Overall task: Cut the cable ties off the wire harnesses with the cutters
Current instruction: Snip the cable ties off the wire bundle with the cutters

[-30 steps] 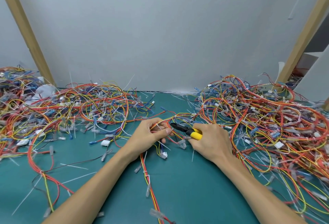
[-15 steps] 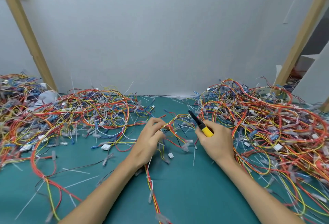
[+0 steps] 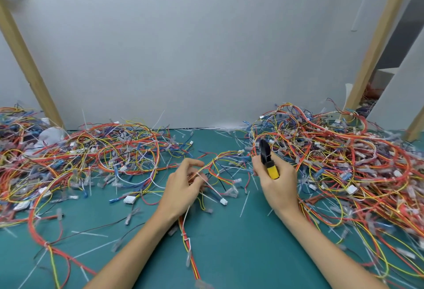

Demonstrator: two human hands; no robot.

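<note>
- Your left hand (image 3: 183,187) is pinching a wire harness (image 3: 215,156) between curled fingers and thumb, just above the green mat (image 3: 231,245) — its red, yellow and blue wires are arching away toward the right.
- Your right hand (image 3: 278,187) is gripping the cutters (image 3: 267,160) around the yellow handle, with the black nose pointing up and away from you. You cannot tell whether the blades are parted.
- The cutters are standing apart from the held harness, just to its right.
- Two heaps of harnesses are lying on the mat — the left heap (image 3: 103,151) and the right heap (image 3: 344,162).
- Loose white ties (image 3: 244,203) are lying scattered between your hands.
</note>
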